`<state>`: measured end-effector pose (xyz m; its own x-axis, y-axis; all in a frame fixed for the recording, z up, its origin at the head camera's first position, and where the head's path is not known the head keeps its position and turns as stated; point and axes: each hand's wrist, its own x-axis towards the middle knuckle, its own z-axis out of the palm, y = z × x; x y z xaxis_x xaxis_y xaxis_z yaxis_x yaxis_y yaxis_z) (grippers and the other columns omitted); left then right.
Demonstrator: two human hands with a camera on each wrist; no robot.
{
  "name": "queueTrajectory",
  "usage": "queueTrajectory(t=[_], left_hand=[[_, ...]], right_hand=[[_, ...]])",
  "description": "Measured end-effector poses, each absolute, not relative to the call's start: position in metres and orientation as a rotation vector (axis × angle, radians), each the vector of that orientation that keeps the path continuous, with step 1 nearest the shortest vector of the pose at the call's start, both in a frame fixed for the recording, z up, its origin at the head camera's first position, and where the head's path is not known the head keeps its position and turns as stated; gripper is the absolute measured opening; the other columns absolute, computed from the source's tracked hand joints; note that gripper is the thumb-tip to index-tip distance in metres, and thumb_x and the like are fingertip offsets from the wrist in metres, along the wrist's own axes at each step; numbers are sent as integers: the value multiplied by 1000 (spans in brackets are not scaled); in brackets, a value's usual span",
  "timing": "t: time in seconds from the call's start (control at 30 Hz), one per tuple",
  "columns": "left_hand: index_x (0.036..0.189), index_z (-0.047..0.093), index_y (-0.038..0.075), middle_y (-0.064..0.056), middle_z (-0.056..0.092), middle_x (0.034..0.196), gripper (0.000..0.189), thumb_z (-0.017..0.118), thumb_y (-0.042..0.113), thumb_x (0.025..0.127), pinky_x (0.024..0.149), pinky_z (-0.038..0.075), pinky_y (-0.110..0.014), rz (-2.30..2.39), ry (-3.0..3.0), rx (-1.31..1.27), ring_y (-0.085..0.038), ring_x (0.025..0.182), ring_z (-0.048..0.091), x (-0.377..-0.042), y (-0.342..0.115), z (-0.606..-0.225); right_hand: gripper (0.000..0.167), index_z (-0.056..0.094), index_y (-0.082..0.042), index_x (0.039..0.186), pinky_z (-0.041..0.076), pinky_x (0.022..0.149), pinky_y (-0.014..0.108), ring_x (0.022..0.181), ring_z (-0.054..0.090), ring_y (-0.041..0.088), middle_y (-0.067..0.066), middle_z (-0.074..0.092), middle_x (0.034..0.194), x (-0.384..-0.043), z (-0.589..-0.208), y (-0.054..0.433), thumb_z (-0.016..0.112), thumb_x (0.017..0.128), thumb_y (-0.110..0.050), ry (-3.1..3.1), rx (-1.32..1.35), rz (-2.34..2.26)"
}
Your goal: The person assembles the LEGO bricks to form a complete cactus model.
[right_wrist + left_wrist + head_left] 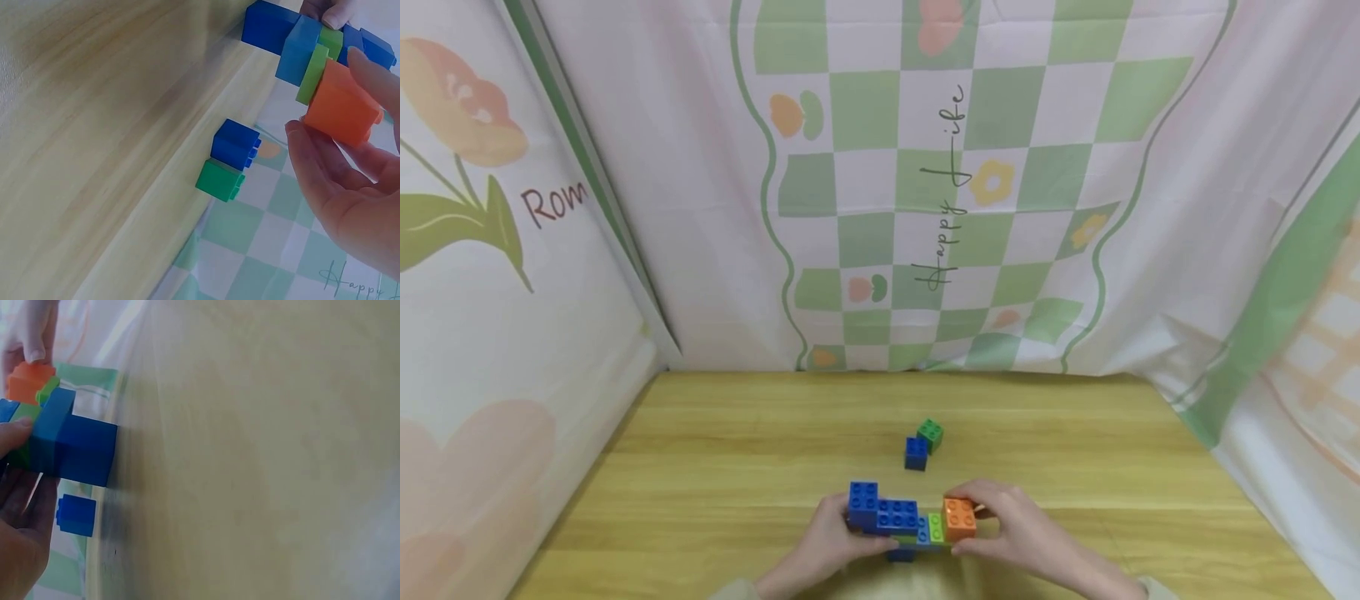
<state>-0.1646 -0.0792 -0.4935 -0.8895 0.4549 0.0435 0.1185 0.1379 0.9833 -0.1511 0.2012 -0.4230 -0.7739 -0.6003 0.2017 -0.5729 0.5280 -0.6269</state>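
My left hand (829,537) grips a built-up group of toy building bricks by its left part, thumb in front. In it are a dark blue square brick (863,504) at the left, a longer blue brick (897,517), a lighter blue brick (297,51) and a thin lime brick (936,527). Another dark blue brick (901,555) sticks out underneath. At the right end my right hand (1018,529) pinches an orange brick (959,518) between thumb and fingers. Its side lies right against the lime brick in the right wrist view.
Beyond the hands, a loose blue brick (915,455) and a green brick (932,432) stand close together on the wooden table (737,450). A patterned curtain (865,183) hangs along the table's back edge, with more cloth at both sides.
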Motion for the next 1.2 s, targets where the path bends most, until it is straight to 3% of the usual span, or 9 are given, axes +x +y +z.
queueTrajectory(t=[0.17, 0.63, 1.2], left_hand=[[118, 69, 16, -4, 75, 113, 45, 85, 24, 77, 88, 56, -16, 1820, 2146, 558, -7, 101, 71, -164, -79, -495], [117, 68, 17, -4, 75, 115, 44, 84, 24, 77, 87, 56, -15, 1843, 2114, 560, -6, 102, 71, -164, -80, -495], [119, 67, 13, -11, 72, 119, 46, 84, 20, 78, 89, 55, -15, 1899, 2076, 562, -5, 102, 69, -162, -82, -491]], right_hand=[[51, 65, -7, 118, 62, 78, 26, 98, 67, 5, 7, 72, 111, -150, -422, 202, 81, 80, -37, 2799, -1130, -1060], [24, 69, -13, 109, 62, 76, 28, 93, 69, 7, 2, 75, 104, -161, -409, 202, 73, 90, -26, 2923, -1151, -1129], [20, 69, -3, 106, 62, 73, 23, 85, 72, 15, 12, 75, 100, -196, -414, 205, 71, 90, -14, 2918, -1015, -1201]])
